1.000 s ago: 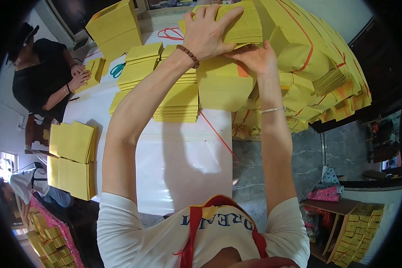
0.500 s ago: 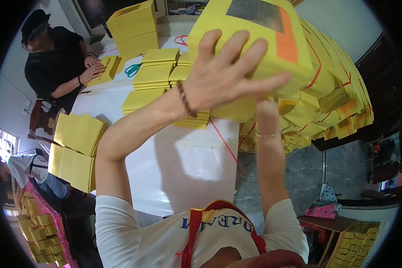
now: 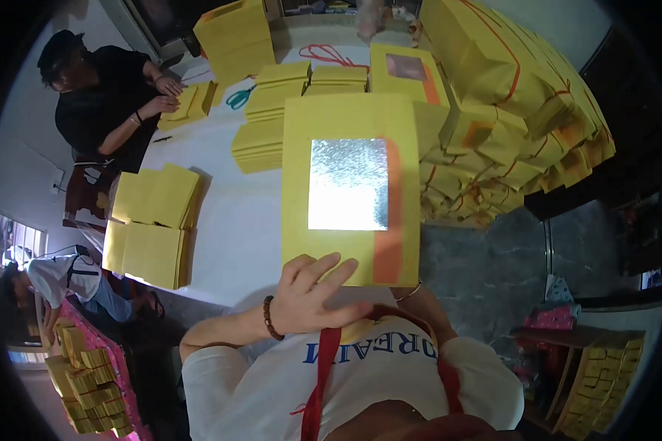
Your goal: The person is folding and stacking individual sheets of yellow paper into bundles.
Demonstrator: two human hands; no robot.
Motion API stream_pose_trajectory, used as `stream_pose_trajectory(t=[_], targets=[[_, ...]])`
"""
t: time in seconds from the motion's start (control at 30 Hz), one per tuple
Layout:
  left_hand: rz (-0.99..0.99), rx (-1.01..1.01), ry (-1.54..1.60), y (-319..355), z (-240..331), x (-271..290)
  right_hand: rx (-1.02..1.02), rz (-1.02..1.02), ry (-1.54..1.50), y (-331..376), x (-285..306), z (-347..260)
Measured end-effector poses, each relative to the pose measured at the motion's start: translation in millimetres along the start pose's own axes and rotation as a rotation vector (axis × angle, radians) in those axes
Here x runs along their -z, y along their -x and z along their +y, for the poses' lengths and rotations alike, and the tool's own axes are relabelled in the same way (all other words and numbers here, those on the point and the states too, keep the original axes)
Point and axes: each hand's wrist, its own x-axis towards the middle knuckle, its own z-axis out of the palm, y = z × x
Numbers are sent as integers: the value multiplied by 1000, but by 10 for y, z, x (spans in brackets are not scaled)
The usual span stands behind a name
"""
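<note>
A thick yellow paper stack (image 3: pixel 296 176) is in front of my chest, over the table's near side. A shiny silver square and an orange stripe mark its top. My left hand (image 3: pixel 316 298) is at the near edge, its fingers spread and their tips on the top sheet. The thumb sticks out to the right, apart from the fingers. My right forearm (image 3: pixel 430 314) runs up to the stack's near right corner, and the hand itself is hidden behind or under the paper. A similar yellow stack (image 3: pixel 432 70) with a silver patch lies farther back, beside the big pile.
Bundled yellow paper (image 3: pixel 485 44) rises in a tall pile at right. Folded yellow stacks (image 3: pixel 151 253) lie at the table's left; more stand mid-table beside teal scissors (image 3: pixel 239 98) and red cord (image 3: pixel 327 55). A person in black (image 3: pixel 107 92) handles yellow paper at far left.
The yellow stack between my hands has come from beside the big pile toward my chest. My left hand has slid from its top to the near edge, and both arms have drawn in.
</note>
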Motion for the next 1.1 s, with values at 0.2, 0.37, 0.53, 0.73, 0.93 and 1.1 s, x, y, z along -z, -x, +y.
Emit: stream_pose_trajectory(t=[0.2, 0.37, 0.53, 0.73, 0.93, 1.1], targets=[[281, 899, 734, 374, -341, 268, -94, 89, 40, 442, 96, 368], [263, 1402, 1850, 907, -714, -317, -168, 138, 50, 515, 168, 561], [201, 1330, 2130, 966, -786, -521, -202, 221, 79, 398, 464, 660], [34, 1475, 1709, 903, -744, -758, -299, 319, 89, 690, 737, 642], [93, 1426, 1704, 878, -727, -1163, -412, 439, 415, 664, 643, 307], [99, 1416, 1687, 985, -739, -1402, -335, 484, 203, 688, 742, 248]])
